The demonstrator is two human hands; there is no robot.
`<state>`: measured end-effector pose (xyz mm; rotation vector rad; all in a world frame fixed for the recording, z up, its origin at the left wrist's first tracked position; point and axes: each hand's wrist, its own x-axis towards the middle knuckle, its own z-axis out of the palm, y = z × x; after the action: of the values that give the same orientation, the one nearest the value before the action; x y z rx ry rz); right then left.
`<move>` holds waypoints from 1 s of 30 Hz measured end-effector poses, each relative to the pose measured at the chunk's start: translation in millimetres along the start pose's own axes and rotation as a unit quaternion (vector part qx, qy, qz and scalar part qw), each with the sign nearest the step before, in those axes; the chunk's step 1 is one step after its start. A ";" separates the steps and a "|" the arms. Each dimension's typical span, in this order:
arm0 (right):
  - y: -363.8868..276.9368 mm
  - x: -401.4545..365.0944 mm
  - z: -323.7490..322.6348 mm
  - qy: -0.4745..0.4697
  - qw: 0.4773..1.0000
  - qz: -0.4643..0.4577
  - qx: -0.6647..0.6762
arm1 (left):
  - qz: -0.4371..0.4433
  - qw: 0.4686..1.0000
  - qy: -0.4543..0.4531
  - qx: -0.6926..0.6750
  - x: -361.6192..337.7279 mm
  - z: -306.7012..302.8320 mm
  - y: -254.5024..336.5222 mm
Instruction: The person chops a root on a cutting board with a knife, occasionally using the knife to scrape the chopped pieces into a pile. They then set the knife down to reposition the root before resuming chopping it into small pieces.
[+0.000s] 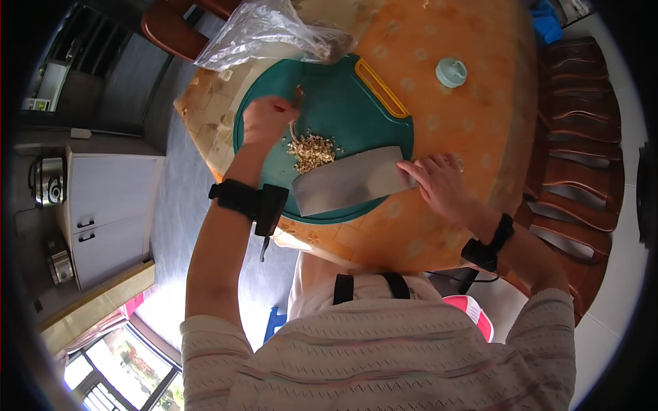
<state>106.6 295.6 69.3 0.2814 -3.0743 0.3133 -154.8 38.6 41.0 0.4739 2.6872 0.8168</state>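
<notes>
Head view. The left hand (267,120) is positioned over the left part of the cutting board, fingers curled inward and gripping a slender brown strip (299,94). The strip is irregular and slightly bent; 1 end projects above the fingers, and a similar thin length shows below them, near the chopped pieces.

The right hand (442,181) grips the cleaver (355,182) at its handle end, with a finger extended onto the blade; the handle is mostly hidden. The blade is broad, near-rectangular, smooth grey metal with a dull sheen. It is tilted across the lower right of the board and overlaps the rim.

The chopped pieces (313,152) form 1 loose heap on the board, between the left hand and the blade. They are small, angular and crumbly, coloured pale tan to brown, with stray bits scattered around the heap.

The cutting board (373,130) is round, matt and dark green, with yellow edging (386,85) around an elongated slot at its upper right. It rests on an orange patterned tablecloth (473,137). A crumpled, transparent plastic bag (264,34) adjoins the upper rim. A pale green, rounded container (451,72) stands apart, to the right.
</notes>
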 end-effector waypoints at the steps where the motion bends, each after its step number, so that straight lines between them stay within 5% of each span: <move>1: 0.7 4.7 1.3 -0.040 0.999 0.004 0.005 | -0.002 0.997 -0.003 -0.083 -2.6 -2.7 -11.5; 6: -6.7 17.7 -18.5 -0.120 0.986 0.019 0.111 | -0.085 0.942 -0.022 -0.323 -47.1 -39.0 -27.5; 11: -14.7 22.1 -38.7 -0.056 0.971 0.087 0.217 | -0.125 0.868 -0.010 -0.481 -85.9 -46.3 -63.3; 15: -27.7 33.2 -41.0 -0.097 0.949 0.113 0.280 | -0.146 0.846 0.016 -0.513 -115.8 -39.4 -77.6; 17: -44.1 41.2 -45.5 -0.193 0.918 0.166 0.305 | -0.172 0.836 0.031 -0.520 -127.4 -37.9 -80.4; 23: -69.9 48.9 -27.5 -0.218 0.852 0.165 0.447 | -0.184 0.826 0.046 -0.531 -151.7 -30.0 -93.2; 30: -80.3 45.9 -20.2 -0.220 0.847 0.186 0.446 | -0.188 0.827 0.050 -0.527 -164.5 -20.2 -90.3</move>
<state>76.6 214.2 107.4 -0.2896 -3.1001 1.9421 -33.8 -106.2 34.4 -0.3610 1.8319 1.9629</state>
